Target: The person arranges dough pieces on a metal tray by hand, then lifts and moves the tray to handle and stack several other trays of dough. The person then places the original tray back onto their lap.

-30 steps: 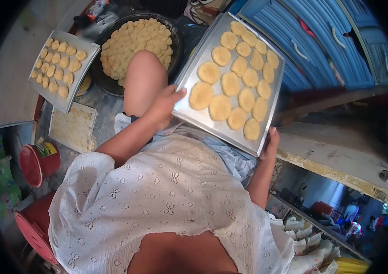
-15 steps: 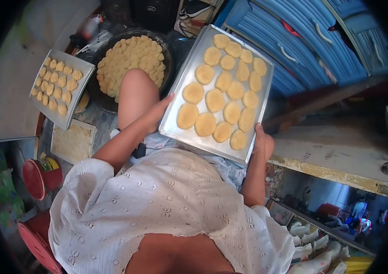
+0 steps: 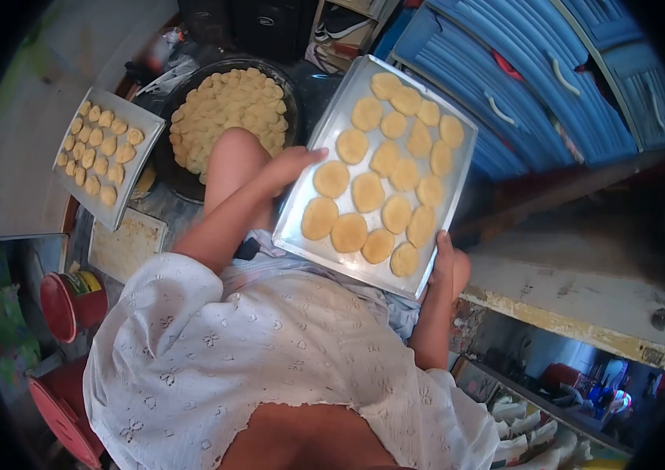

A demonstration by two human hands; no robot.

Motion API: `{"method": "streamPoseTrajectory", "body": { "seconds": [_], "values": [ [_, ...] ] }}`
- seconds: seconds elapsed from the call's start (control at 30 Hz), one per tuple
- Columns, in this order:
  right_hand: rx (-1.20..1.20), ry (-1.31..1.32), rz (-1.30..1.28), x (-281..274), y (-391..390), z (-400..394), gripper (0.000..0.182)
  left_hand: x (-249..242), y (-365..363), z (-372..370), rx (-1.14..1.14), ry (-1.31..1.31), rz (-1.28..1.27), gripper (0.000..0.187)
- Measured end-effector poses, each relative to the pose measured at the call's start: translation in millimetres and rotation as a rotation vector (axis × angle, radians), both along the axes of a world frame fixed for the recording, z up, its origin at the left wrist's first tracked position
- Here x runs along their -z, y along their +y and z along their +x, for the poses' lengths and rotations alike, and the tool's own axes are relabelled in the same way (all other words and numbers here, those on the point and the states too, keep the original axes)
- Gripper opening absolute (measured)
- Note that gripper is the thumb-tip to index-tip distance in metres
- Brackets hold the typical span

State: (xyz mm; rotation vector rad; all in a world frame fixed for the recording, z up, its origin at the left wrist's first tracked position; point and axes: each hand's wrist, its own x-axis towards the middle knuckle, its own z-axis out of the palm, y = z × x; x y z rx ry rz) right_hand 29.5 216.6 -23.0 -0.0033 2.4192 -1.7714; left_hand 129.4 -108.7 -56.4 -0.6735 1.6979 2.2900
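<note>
A metal baking tray [image 3: 289, 223] rests above my lap, tilted, with rows of flat round dough pieces [image 3: 368, 192] on it. My left hand [image 3: 292, 166] grips the tray's left edge, thumb over the rim. On the opposite side my right hand [image 3: 444, 266] holds the lower right edge, its thumb up along the rim. To the left, beyond my knee, sits a wide dark round pan [image 3: 162, 157] filled with many small dough balls [image 3: 227, 110]. A second tray [image 3: 130, 176] with smaller dough pieces [image 3: 97, 149] leans at the far left.
A stained flat board [image 3: 125, 244] lies below the left tray. Red buckets [image 3: 74, 305] stand at lower left. Blue drawers [image 3: 520, 70] rise at upper right, and a worn wooden ledge [image 3: 575, 258] runs along the right. Shoes [image 3: 344, 23] sit on a rack at the back.
The tray has shifted slightly downward in view, still held at both sides. My left hand has slid farther up along its left edge.
</note>
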Motion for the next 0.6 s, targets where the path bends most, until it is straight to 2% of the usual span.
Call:
{"method": "streamPoseTrajectory", "body": {
  "seconds": [0.07, 0.13, 0.2, 0.3, 0.37, 0.4, 0.47, 0.6],
  "values": [
    [0.022, -0.035, 0.021, 7.6, 4.0, -2.0, 0.057, 1.0, 10.4, -1.5, -0.188, -0.085, -0.327, 0.062],
    [0.203, -0.075, 0.369, 3.9, 2.4, 1.4, 0.059, 9.9, 18.3, -3.1, -0.223, -0.044, -0.393, 0.064],
    [0.167, -0.069, 0.417, 13.7, 6.9, -2.2, 0.061, 15.4, 24.4, -3.3, -0.363, 0.051, -0.519, 0.062],
    [0.125, -0.008, 0.422, 12.2, 5.4, 0.9, 0.061, 24.4, 19.7, -2.7, -0.314, 0.083, -0.5, 0.055],
    [-0.071, -0.17, 0.332, 2.2, 0.7, 4.2, 0.05, 29.1, 16.9, -2.0, -0.288, 0.112, -0.502, 0.052],
    [-0.081, -0.161, 0.335, 6.9, 3.3, 1.7, 0.05, 29.4, 17.1, -1.3, -0.292, 0.13, -0.526, 0.049],
    [-0.041, 0.188, 0.459, 19.6, 9.1, -0.8, 0.059, 31.5, 16.8, -0.2, -0.306, 0.15, -0.553, 0.047],
    [-0.093, 0.256, 0.524, 21.6, 11.4, 3.5, 0.057, 29.7, 11.4, 5.8, -0.25, 0.134, -0.577, 0.043]
  ]
}}
